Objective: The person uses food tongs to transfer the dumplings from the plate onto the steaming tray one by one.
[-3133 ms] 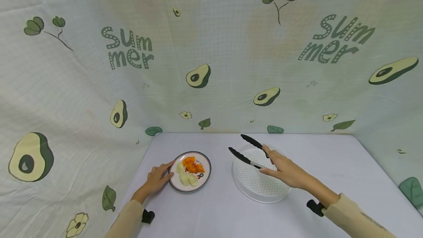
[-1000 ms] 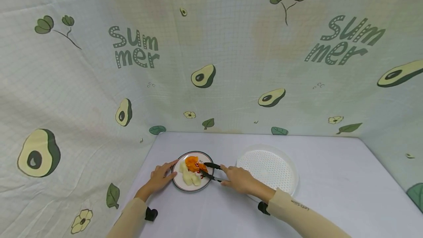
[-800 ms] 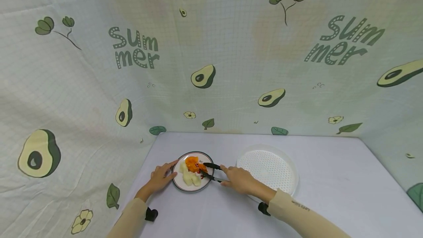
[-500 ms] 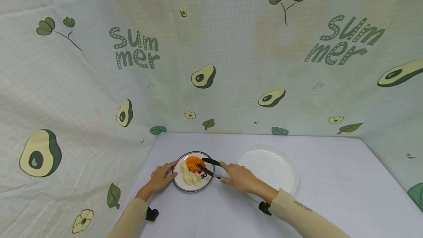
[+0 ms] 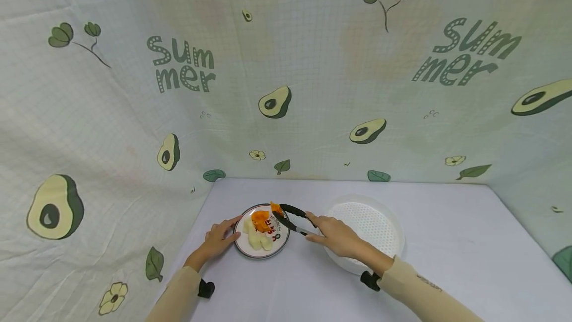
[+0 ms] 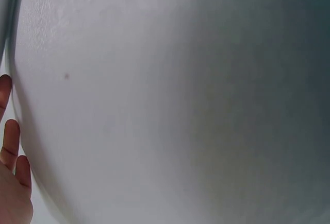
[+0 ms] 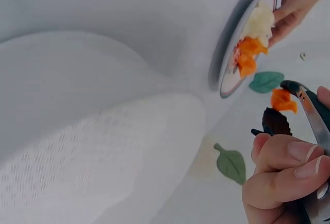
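Note:
My right hand [image 5: 338,236] grips a pair of black-tipped metal tongs [image 5: 293,210]. Between the tongs' tips is an orange piece of food [image 7: 283,101], lifted over the far right rim of a round plate [image 5: 280,245]. On the plate lie more orange pieces [image 5: 260,220] and pale yellow pieces [image 5: 258,239]; their exact kind does not show. My left hand [image 5: 216,241] rests at the plate's left rim, thumb and forefinger touching it. Its other fingers [image 6: 11,139] lie extended in the left wrist view.
Right of the plate, a round white tray [image 5: 364,225] with a dimpled base stands on the white table [image 5: 286,292], partly behind my right hand and forearm. A cloth printed with avocados [image 5: 274,102] hangs behind and at the sides.
My right hand has come from over the tray to the plate; the tongs have closed on an orange piece and lifted it up and slightly right. My left hand stays at the rim.

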Action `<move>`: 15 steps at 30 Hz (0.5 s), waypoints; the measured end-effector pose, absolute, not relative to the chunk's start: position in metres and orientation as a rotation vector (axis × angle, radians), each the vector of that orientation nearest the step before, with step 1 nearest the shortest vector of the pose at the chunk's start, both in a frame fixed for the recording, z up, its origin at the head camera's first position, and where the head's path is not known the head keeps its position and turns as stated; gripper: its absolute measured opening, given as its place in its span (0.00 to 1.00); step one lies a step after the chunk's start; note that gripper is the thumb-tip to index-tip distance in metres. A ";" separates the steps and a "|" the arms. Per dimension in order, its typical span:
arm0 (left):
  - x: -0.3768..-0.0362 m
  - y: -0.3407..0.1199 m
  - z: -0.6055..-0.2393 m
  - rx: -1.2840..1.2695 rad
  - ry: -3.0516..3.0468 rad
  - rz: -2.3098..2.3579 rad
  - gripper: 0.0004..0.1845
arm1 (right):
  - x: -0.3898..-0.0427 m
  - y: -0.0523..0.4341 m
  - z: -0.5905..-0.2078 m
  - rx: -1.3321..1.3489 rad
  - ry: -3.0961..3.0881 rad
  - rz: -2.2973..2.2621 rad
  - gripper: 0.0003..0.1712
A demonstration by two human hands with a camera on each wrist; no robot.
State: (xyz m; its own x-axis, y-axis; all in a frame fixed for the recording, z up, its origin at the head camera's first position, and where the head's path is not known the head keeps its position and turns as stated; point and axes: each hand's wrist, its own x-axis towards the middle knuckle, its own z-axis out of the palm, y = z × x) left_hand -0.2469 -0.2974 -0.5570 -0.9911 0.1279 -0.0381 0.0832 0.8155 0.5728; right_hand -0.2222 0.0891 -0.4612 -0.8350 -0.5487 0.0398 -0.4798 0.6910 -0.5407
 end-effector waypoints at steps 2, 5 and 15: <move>-0.247 -0.297 -0.556 0.178 2.915 0.922 0.30 | -0.222 0.098 -0.459 -0.852 2.772 -0.846 0.38; -0.248 -0.296 -0.556 0.188 2.909 0.925 0.30 | -0.223 0.113 -0.455 -0.859 2.779 -0.841 0.40; -0.251 -0.298 -0.559 0.177 2.904 0.915 0.30 | -0.219 0.161 -0.446 -0.805 2.833 -0.866 0.39</move>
